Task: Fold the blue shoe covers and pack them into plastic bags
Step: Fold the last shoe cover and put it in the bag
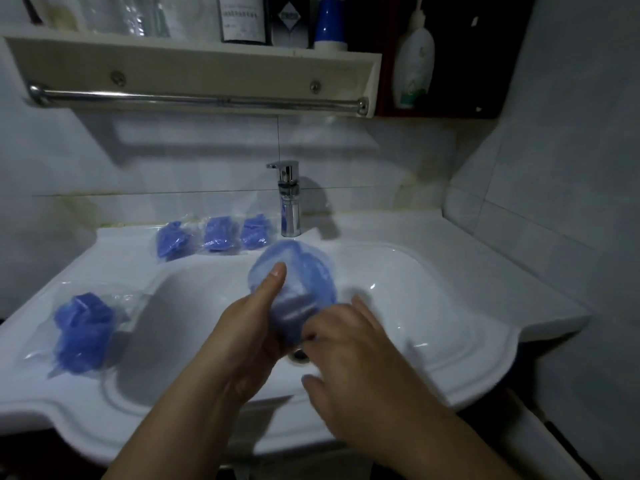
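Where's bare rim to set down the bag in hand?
Free: right rim between basin and side wall; back rim right of the faucet. Crowded: three bagged covers back-left, a bigger bagged bundle on the left rim.

The basin [398,289] sits in the middle of the bench [485,258], with the tap [289,202] behind it at the wall. Left of the tap, a row of three packed bags [219,233] lies along the bench's back edge. A fourth packed bag [83,330] lies nearer, on the left rim. Above the basin, in front of the tap, the left hand [249,327] holds a fifth bag [298,278], with the right hand [349,344] at its near end. A shelf [194,60] hangs overhead, with a rail [194,98] under it.
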Demonstrator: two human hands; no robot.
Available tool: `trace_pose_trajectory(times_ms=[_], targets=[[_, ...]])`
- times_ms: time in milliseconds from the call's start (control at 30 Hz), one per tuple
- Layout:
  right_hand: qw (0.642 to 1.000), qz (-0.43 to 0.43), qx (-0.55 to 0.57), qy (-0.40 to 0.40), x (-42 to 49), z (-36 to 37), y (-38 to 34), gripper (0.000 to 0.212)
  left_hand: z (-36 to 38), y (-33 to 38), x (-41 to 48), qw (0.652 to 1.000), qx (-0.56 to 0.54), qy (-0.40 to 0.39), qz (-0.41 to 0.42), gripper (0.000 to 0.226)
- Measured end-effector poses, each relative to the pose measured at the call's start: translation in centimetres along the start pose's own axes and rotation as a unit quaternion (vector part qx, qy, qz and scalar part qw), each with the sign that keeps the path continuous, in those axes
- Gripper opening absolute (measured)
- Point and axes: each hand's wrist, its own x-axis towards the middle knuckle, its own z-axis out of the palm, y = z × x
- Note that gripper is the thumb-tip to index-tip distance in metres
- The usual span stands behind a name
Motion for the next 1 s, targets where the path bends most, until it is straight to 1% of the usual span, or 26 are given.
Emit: trace_pose_trajectory(times_ms=[67, 100, 133, 167, 200, 233, 267, 300, 333, 367, 400, 433, 467, 500, 533, 567, 600, 667, 700, 767, 833, 900, 933, 1000], targets=[[0.999, -0.032, 0.031, -0.014, -0.8, 0.6, -0.2, 0.03, -0.4, -0.1, -0.1, 0.999, 0.007, 0.043, 0.023, 0.022], [0.997, -0.039, 0.066, -0.019, -1.0, 0.5, -0.2, 0.026, -0.7, -0.1, -0.1, 0.998, 0.009, 0.051, 0.028, 0.02], [0.993, -0.029, 0.116, -0.007, -1.2, 0.1, -0.2, 0.019, -0.9, -0.1, -0.1, 0.998, 0.003, 0.052, 0.033, 0.021], [0.987, -0.006, 0.162, 0.02, -1.2, -0.2, -0.1, 0.011, -1.1, 0.1, -0.1, 0.998, -0.006, 0.046, 0.037, 0.023], [0.976, 0.017, 0.206, 0.069, -1.2, -0.5, 0.1, 0.005, -1.3, 0.2, -0.2, 0.998, -0.024, 0.03, 0.04, 0.026], [0.96, 0.057, 0.24, 0.13, -1.3, -0.7, 0.4, 0.009, -1.4, 0.5, -0.4, 0.998, -0.05, 0.011, 0.041, 0.028], [0.94, 0.115, 0.262, 0.187, -1.2, -0.9, 0.9, 0.013, -1.5, 0.9, -0.8, 0.996, -0.083, -0.011, 0.039, 0.029], [0.914, 0.185, 0.288, 0.217, -1.2, -1.2, 1.4, 0.017, -1.5, 1.2, -1.2, 0.992, -0.114, -0.033, 0.035, 0.032], [0.879, 0.257, 0.336, 0.219, -1.0, -1.4, 1.9, 0.018, -1.5, 1.6, -1.7, 0.988, -0.142, -0.054, 0.03, 0.033], [0.827, 0.306, 0.423, 0.207, -1.0, -1.7, 2.1, 0.014, -1.5, 1.8, -2.1, 0.984, -0.157, -0.075, 0.026, 0.032], [0.762, 0.329, 0.529, 0.181, -0.9, -1.8, 2.1, 0.008, -1.4, 2.0, -2.5, 0.982, -0.16, -0.095, 0.023, 0.028], [0.693, 0.331, 0.623, 0.146, -0.8, -2.0, 2.0, 0.018, -1.4, 2.1, -2.8, 0.982, -0.156, -0.104, 0.022, 0.027], [0.647, 0.318, 0.684, 0.111, -0.7, -2.3, 1.7, 0.032, -1.4, 2.0, -2.9, 0.982, -0.149, -0.111, 0.019, 0.029], [0.646, 0.292, 0.702, 0.075, -0.8, -2.4, 1.4, 0.039, -1.5, 1.8, -2.8, 0.983, -0.143, -0.115, 0.016, 0.032], [0.662, 0.273, 0.696, 0.05, -0.7, -2.5, 1.1, 0.038, -1.4, 1.7, -2.9, 0.983, -0.137, -0.118, 0.014, 0.037], [0.684, 0.267, 0.677, 0.043, -0.8, -2.3, 1.0, 0.032, -1.3, 1.6, -2.9, 0.985, -0.129, -0.114, 0.013, 0.04], [0.695, 0.28, 0.66, 0.051, -0.7, -2.0, 1.0, 0.024, -1.2, 1.5, -2.8, 0.987, -0.121, -0.105, 0.015, 0.04], [0.683, 0.33, 0.645, 0.093, -0.5, -1.6, 1.4, 0.018, -1.3, 1.2, -2.3, 0.992, -0.103, -0.058, 0.043, 0.034], [0.673, 0.345, 0.644, 0.116, -0.4, -1.5, 1.7, 0.017, -1.6, 0.9, -1.9, 0.993, -0.089, -0.024, 0.069, 0.028], [0.666, 0.36, 0.634, 0.158, -0.2, -1.7, 2.2, 0.016, -2.2, 0.8, -1.1, 0.991, -0.052, 0.042, 0.117, 0.018], [0.671, 0.36, 0.621, 0.187, -0.3, -2.2, 2.7, 0.017, -2.7, 0.7, -0.7, 0.988, -0.024, 0.069, 0.136, 0.014], [0.683, 0.363, 0.601, 0.202, -0.6, -2.7, 3.1, 0.026, -3.3, 0.7, -0.6, 0.988, -0.009, 0.076, 0.131, 0.009], [0.682, 0.365, 0.599, 0.205, -0.7, -2.8, 3.3, 0.028, -3.4, 0.6, -0.6, 0.99, -0.001, 0.074, 0.124, 0.01], [0.671, 0.365, 0.613, 0.2, -0.9, -3.0, 3.4, 0.024, -3.4, 0.4, -0.9, 0.992, 0.024, 0.066, 0.109, 0.035]])
